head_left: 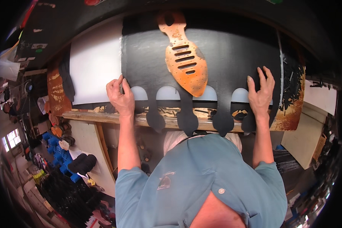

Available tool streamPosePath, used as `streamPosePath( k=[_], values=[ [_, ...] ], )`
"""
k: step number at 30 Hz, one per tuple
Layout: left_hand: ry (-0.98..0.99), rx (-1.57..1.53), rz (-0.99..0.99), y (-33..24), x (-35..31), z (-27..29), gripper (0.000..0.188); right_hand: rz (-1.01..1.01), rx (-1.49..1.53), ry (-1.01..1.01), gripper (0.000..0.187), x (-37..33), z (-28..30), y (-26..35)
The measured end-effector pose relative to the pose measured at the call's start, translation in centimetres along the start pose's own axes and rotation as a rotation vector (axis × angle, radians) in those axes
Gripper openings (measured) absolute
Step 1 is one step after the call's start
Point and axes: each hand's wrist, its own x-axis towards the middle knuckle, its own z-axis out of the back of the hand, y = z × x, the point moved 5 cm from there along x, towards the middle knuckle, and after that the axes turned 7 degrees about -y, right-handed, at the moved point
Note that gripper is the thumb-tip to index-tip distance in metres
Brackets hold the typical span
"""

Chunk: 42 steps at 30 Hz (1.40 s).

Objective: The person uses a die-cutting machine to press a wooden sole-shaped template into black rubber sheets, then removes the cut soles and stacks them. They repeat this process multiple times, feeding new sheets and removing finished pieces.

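Note:
A wide black sheet [231, 49] lies over the work surface in front of me. Its near edge has rounded cutouts, with tongue-shaped black flaps [187, 114] hanging over the near rail. My left hand [121, 97] is at the sheet's left near corner, its fingers curled and the thumb close to the forefinger, seemingly pinching the edge; the contact is partly hidden. Toward the right end, my right hand [260, 91] rests with fingers apart, touching the sheet. Between the hands, an orange sole-shaped plate [186, 72] with several slots lies on top, its pointed end toward me.
A white board [97, 64] shows left of the sheet, and a wooden rail [91, 116] runs along the near side. Black scraps [292, 85] fill the right end. A dark machine beam [102, 17] crosses the far side. Blue objects [60, 154] stand at the lower left.

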Motion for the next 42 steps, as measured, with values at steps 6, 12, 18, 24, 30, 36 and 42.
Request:
streamPosePath(
  k=[6,12,18,24,30,36,42],
  values=[
    [0.167,-0.037,-0.014,0.0,1.9,0.7,0.024,0.026,0.421,0.214,0.070,1.0,-0.3,9.5],
    [0.271,-0.301,-0.058,1.9,5.1,-0.7,0.035,0.225,0.213,0.350,0.110,0.3,-8.1,18.1],
    [0.187,-0.316,-0.101,1.9,4.8,-1.3,0.037,0.022,0.387,0.257,0.079,0.8,-7.7,20.5],
    [0.231,-0.314,-0.156,1.2,5.5,-0.8,0.046,0.034,0.491,0.168,0.078,0.8,-11.6,26.6],
    [0.271,-0.364,-0.107,1.4,5.5,-0.9,0.054,0.099,0.390,0.070,0.072,1.9,-15.7,32.2],
    [0.271,-0.399,-0.050,1.6,5.1,-1.0,0.064,0.076,0.304,0.076,0.073,2.0,-16.7,33.7],
    [0.305,-0.373,-0.033,1.6,5.2,-1.1,0.060,0.067,0.290,0.095,0.073,2.1,-17.5,33.9]
  ],
)
